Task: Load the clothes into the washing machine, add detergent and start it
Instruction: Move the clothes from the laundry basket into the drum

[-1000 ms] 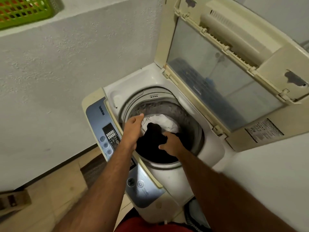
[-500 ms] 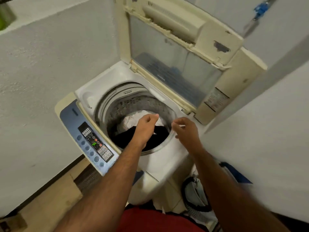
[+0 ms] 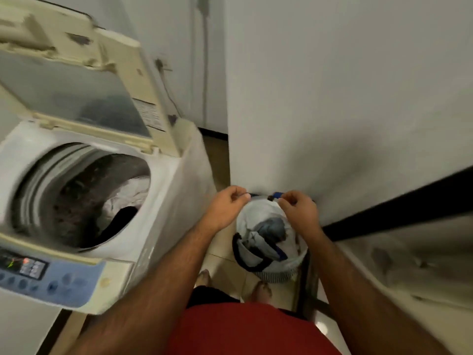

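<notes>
- Hands are over the laundry bag, which sits on the floor between the washing machine and the wall.
- Left hand has its fingers curled at the bag's top edge; blur hides whether it pinches anything.
- Right hand is likewise curled, fingertips near a blue strap; its grip cannot be told.
- Clothes in the bag look grey and blue.
- Washing machine lid stands up, open.
- Drum holds a white garment and a dark garment.
- Control panel faces the person, with its display lit.
</notes>
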A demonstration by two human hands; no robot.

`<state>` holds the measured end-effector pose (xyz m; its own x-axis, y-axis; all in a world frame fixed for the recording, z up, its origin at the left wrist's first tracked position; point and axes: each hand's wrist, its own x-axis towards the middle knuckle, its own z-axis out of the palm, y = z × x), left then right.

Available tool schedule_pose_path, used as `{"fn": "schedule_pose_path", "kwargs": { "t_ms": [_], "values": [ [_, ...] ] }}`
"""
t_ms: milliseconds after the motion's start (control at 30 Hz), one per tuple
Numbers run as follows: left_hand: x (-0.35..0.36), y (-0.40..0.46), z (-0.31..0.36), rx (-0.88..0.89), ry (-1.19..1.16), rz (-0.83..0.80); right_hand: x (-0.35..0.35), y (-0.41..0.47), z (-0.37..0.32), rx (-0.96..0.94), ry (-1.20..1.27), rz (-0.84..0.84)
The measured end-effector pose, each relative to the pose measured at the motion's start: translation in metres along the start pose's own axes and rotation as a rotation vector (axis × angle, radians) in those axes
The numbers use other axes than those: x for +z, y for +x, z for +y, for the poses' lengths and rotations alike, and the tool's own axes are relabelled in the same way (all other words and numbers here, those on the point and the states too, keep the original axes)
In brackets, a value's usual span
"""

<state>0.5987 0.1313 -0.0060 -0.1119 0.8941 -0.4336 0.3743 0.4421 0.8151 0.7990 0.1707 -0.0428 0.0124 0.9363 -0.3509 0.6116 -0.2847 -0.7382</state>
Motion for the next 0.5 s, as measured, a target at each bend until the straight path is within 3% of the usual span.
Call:
{"fn": "schedule_pose_path", "kwargs": {
  "t_ms": [267, 500],
  "values": [
    [0.092, 0.033, -0.036, -0.056, 0.275, -0.243, -0.028, -0.004, 0.108, 0.251, -0.009, -0.026],
    [0.161, 0.104, -0.117, -0.127, 0.351, -0.369, 0.025, 0.045, 0.2, 0.477, 0.021, -0.111]
  ]
}}
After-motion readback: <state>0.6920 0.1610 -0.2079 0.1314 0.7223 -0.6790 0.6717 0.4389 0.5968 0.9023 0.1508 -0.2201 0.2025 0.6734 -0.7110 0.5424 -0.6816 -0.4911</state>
